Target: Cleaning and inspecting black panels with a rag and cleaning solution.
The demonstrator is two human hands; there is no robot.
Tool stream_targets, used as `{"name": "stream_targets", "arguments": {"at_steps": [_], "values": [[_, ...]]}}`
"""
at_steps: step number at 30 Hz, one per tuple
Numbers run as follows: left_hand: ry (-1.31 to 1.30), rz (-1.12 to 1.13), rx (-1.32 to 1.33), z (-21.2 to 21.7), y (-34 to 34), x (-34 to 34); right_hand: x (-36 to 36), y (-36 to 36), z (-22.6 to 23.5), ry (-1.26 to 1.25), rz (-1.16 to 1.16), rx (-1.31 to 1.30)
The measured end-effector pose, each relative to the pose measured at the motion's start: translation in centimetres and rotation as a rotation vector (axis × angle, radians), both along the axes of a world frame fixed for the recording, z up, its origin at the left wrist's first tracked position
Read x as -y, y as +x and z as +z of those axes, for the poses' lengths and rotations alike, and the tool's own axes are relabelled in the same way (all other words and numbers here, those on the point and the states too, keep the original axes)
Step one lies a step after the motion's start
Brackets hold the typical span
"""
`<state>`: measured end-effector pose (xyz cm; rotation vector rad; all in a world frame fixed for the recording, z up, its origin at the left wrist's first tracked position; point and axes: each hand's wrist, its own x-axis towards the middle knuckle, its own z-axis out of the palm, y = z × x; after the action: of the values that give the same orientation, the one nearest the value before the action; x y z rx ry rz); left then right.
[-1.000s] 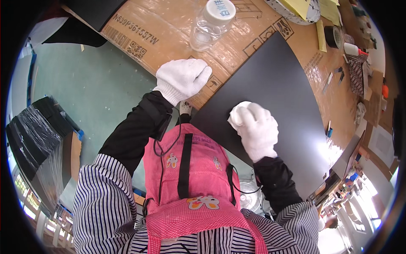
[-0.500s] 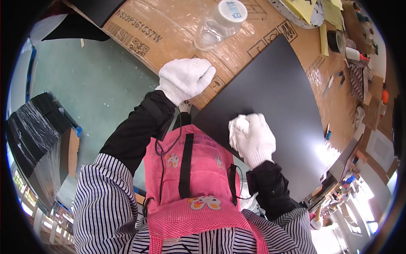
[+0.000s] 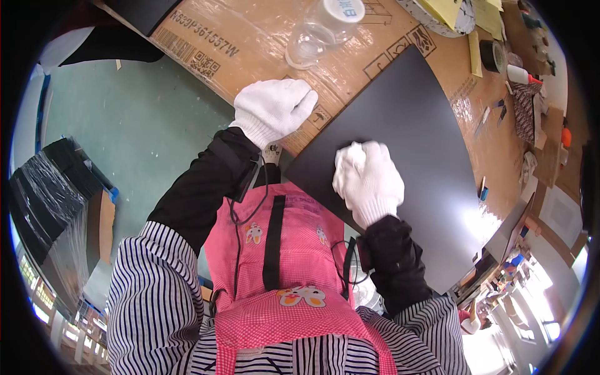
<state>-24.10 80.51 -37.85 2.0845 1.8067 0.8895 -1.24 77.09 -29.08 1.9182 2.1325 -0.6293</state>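
Right hand (image 3: 369, 181) is sliding down and toward the body compared with the earlier frames, working along the near corner of the black panel (image 3: 425, 125); looks like a wiping pass progressing over that edge. Left hand (image 3: 275, 109) is barely shifting, bracing fingers-together on the cardboard-covered table (image 3: 250, 37) just beside the panel's left edge. Panel is lying flat on the cardboard, its near corner pointing at the pink apron (image 3: 281, 262). Right hand is pressing on the panel, fingers curled around a bunched white wad (image 3: 348, 156), probably cloth; can't tell from the glove. Clear plastic cup (image 3: 309, 44) is lying well beyond the left hand.
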Motion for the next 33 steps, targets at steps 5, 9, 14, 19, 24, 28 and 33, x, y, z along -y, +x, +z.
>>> {"name": "stream_targets", "arguments": {"at_steps": [5, 9, 14, 19, 24, 28, 33], "values": [[-0.021, 0.016, 0.012, -0.2, -0.4, 0.3, 2.9, 2.4, 1.0, 0.051, 0.183, -0.056], [-0.03, 0.007, -0.009, 0.2, -0.1, 0.5, 4.1, 3.0, 0.6, 0.042, 0.071, -0.069], [-0.031, 0.008, -0.018, 0.0, 0.0, 0.0, 0.5, -2.3, -2.4, 0.282, 0.035, -0.163], [-0.028, 0.019, -0.043, -0.4, -0.5, 0.6, 7.0, 3.5, -1.6, 0.197, 0.2, -0.239], [-0.016, 0.025, -0.031, 0.3, -0.2, 0.5, 12.5, 15.9, -1.3, -0.231, -0.525, -0.284], [-0.006, 0.002, -0.038, 0.3, 0.0, 0.2, 6.4, 4.2, 0.1, 0.075, 0.253, -0.258], [0.013, -0.034, -0.034, -0.2, 0.7, -0.3, 5.2, -5.0, -2.4, 0.282, 0.144, -0.335]]}}
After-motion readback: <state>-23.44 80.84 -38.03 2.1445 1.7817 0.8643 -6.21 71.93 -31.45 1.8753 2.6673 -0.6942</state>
